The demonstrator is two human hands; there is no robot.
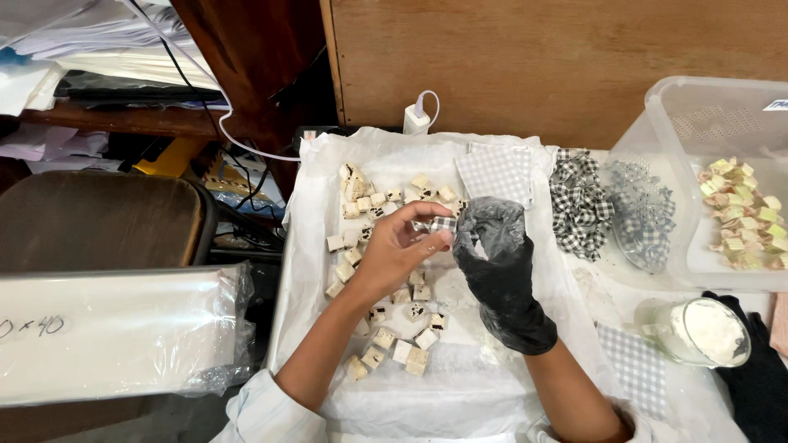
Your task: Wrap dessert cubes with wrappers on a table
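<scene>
While both hands meet over the white sheet (492,385) spread on the table, the bare left hand (400,250) pinches a small pale cube with dark flecks (444,223) between thumb and fingertips, closed snugly on it, and the right hand in a black glove (497,261) is curled against the same cube from the other side, its fingers folded in; whether it grips the cube or only a checked wrapper around it, I cannot tell. The cube sits above the middle of the sheet, between the two hands. Judging by how things lie, the work looks partly done: many loose cubes (386,328) are scattered unwrapped on the sheet below and left of the hands, more (369,193) lie toward its far left corner, so plenty seem left. At the sheet's far edge rests a stack of flat checked papers (495,172), and just right of it lie piles of crumpled checked wrappers (581,203). Farther right of the sheet, a clear plastic box (681,115) holds a heap of pale yellow and pink pieces (741,213), and a small clear cup of white powder (698,331) stands near the sheet's right edge.
</scene>
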